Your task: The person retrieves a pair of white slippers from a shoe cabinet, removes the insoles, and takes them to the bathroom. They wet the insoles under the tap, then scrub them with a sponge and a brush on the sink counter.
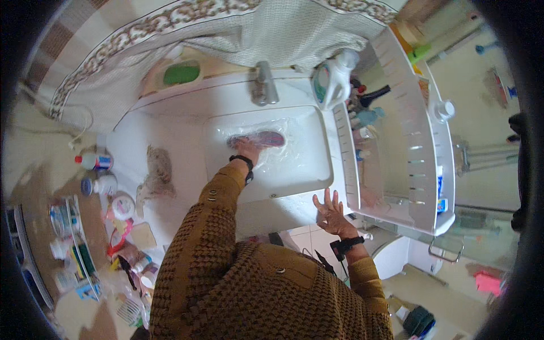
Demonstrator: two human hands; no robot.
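My left hand (pixel 248 148) reaches into the white sink (pixel 306 170) and rests on a dark, reddish elongated object (pixel 270 138), perhaps a brush or a shoe sole; its exact kind cannot be told. Splashing water surrounds it, and my fingers are partly hidden by water and blur. Above the basin stands a metal faucet (pixel 264 83). My right hand (pixel 332 214) is empty, its fingers spread over the front right corner of the counter, close to the basin's rim. Both wrists wear black bands.
A grey-brown wet cloth (pixel 159 170) lies on the counter's left. A white detergent bottle (pixel 338 80) stands right of the faucet, beside a white slotted plastic shelf (pixel 425 187). Bottles and jars (pixel 104 185) line the left edge. Behind the faucet hangs a light curtain (pixel 280 38).
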